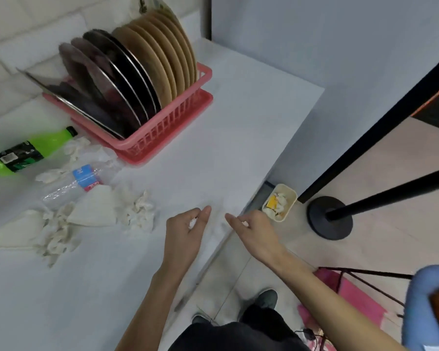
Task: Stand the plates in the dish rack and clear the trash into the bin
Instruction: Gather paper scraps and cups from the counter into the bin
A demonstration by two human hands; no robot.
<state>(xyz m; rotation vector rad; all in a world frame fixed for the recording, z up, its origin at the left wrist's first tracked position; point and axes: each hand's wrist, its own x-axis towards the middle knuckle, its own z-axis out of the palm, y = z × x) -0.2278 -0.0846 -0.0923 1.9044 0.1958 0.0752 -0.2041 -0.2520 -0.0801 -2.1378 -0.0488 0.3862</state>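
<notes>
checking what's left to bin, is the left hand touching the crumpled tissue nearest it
Apart. The head view shows bare counter between the left hand and the crumpled tissue; the hand pinches a small white scrap.

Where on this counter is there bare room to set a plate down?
Bare: right of the dish rack to the counter edge, and the near strip in front of the tissues. Crowded: the left, with bottles, tissues and paper.

White counter (238, 127) fills left, white tile wall (23, 34) far left behind it. Pale grey wall (314, 34) far right. Beige tile floor (380, 198) right w/ black stand (330, 219); blue chair (421, 295) near right.
</notes>
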